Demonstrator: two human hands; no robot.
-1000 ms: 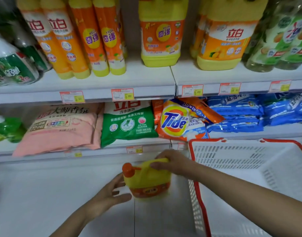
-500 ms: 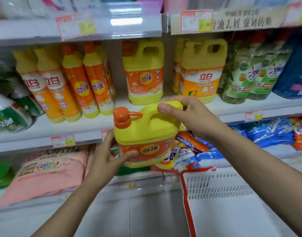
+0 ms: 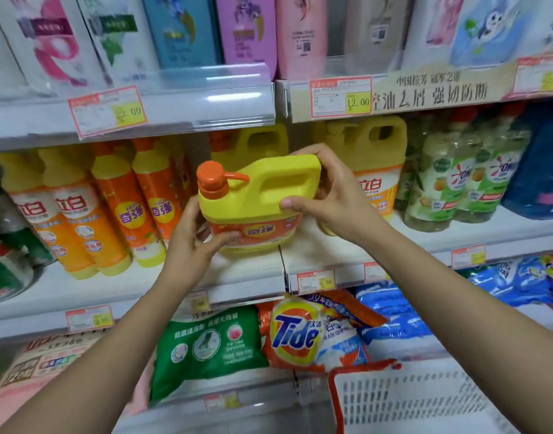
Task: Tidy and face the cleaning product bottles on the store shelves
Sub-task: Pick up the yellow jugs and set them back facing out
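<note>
A yellow detergent jug [image 3: 256,198] with an orange pump cap and orange label is upright at the front of the middle shelf [image 3: 237,277], label facing me. My left hand [image 3: 193,239] grips its lower left side, thumb across the label. My right hand [image 3: 328,195] holds the jug's handle end, fingers behind it and thumb in front. Another yellow jug [image 3: 253,142] stands right behind it, and a similar one [image 3: 375,158] stands to the right. I cannot tell whether the held jug's base rests on the shelf.
Tall orange and yellow bottles [image 3: 118,208] stand to the left, green-labelled clear bottles [image 3: 456,183] to the right. Detergent bags, a Tide bag [image 3: 300,333] among them, lie on the shelf below. A white basket with red rim [image 3: 425,399] is at lower right. Shampoo boxes fill the top shelf.
Both hands lifted the jug from low by the basket up to the middle shelf, in front of the jug standing there. My view tilted upward.
</note>
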